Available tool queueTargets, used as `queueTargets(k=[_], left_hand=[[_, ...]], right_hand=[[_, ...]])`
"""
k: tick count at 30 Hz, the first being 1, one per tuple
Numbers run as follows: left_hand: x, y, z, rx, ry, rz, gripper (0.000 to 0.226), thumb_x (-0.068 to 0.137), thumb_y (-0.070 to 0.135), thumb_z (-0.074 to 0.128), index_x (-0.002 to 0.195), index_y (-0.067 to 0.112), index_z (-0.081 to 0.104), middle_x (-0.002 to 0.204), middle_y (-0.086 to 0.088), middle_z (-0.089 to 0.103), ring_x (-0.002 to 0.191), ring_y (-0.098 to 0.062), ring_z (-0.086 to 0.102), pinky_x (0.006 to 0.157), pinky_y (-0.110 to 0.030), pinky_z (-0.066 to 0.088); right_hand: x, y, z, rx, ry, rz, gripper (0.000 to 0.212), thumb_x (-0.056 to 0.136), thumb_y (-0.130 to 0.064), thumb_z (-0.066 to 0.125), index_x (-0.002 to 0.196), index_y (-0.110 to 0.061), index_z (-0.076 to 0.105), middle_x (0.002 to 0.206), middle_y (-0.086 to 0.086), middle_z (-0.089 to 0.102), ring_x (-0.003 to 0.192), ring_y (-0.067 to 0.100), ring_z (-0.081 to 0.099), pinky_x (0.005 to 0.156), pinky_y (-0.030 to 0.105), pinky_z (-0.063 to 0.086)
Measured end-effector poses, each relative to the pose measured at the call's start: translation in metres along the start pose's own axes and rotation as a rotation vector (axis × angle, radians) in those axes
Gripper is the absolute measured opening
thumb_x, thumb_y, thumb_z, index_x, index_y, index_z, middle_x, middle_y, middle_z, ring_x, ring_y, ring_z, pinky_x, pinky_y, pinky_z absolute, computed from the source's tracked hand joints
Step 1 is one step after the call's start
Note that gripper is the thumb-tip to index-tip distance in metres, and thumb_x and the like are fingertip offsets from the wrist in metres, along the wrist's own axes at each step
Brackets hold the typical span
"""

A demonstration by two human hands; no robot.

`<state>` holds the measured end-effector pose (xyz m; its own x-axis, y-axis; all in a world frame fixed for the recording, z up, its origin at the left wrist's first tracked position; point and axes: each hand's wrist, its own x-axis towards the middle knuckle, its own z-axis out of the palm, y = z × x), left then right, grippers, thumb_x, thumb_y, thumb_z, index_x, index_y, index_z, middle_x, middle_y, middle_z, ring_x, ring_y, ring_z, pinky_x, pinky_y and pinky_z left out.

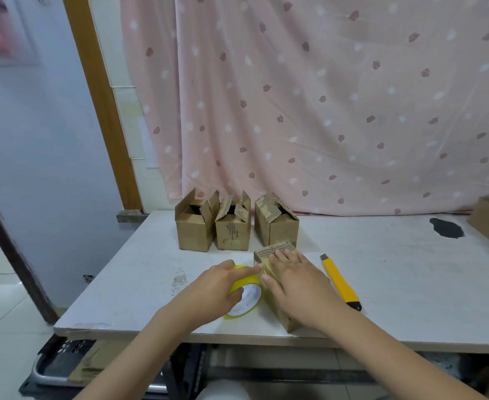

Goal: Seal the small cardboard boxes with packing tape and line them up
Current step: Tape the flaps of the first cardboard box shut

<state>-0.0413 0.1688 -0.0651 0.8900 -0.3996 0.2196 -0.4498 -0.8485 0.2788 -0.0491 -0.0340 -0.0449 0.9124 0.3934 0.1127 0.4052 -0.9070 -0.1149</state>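
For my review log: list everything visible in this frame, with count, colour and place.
open boxes: 3, brown, row at table's back edge, flaps up
near box: 1, brown, front centre, under right hand
tape roll: 1, yellow, left of near box
utility knife: 1, yellow and black, right of near box
table: 1, white
curtain: 1, pink, behind table
left hand: grips tape roll
right hand: flat on near box
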Motion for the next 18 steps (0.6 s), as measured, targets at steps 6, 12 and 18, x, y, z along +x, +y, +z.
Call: queueTargets(k=[6, 12, 18], left_hand=[[0.001, 0.001, 0.001, -0.017, 0.015, 0.007, 0.058, 0.101, 0.019, 0.044, 0.148, 0.051, 0.033, 0.087, 0.011, 0.034, 0.072, -0.009, 0.040, 0.059, -0.016, 0.029], [0.000, 0.004, 0.004, -0.057, 0.018, -0.003, 0.061, 0.099, 0.018, 0.045, 0.148, 0.053, 0.031, 0.092, 0.006, 0.040, 0.072, -0.008, 0.042, 0.060, -0.016, 0.031], [-0.002, 0.004, 0.001, -0.069, 0.017, -0.040, 0.063, 0.098, 0.019, 0.049, 0.148, 0.051, 0.027, 0.100, 0.006, 0.051, 0.082, -0.012, 0.050, 0.069, -0.022, 0.043]], right_hand=[[0.004, 0.007, -0.013, 0.391, 0.148, 0.169, 0.031, 0.098, -0.035, 0.044, 0.114, -0.022, 0.067, 0.107, 0.000, 0.071, 0.106, 0.023, 0.060, 0.087, 0.036, 0.049], [0.028, -0.004, -0.022, 0.235, 0.050, 0.337, 0.033, 0.094, -0.043, 0.053, 0.093, -0.010, 0.054, 0.095, 0.007, 0.061, 0.093, 0.029, 0.057, 0.066, 0.034, 0.042], [0.057, -0.015, -0.052, 0.070, -0.299, 0.408, 0.041, 0.091, -0.052, 0.061, 0.102, -0.013, 0.058, 0.092, 0.005, 0.056, 0.087, 0.027, 0.054, 0.073, 0.030, 0.043]])
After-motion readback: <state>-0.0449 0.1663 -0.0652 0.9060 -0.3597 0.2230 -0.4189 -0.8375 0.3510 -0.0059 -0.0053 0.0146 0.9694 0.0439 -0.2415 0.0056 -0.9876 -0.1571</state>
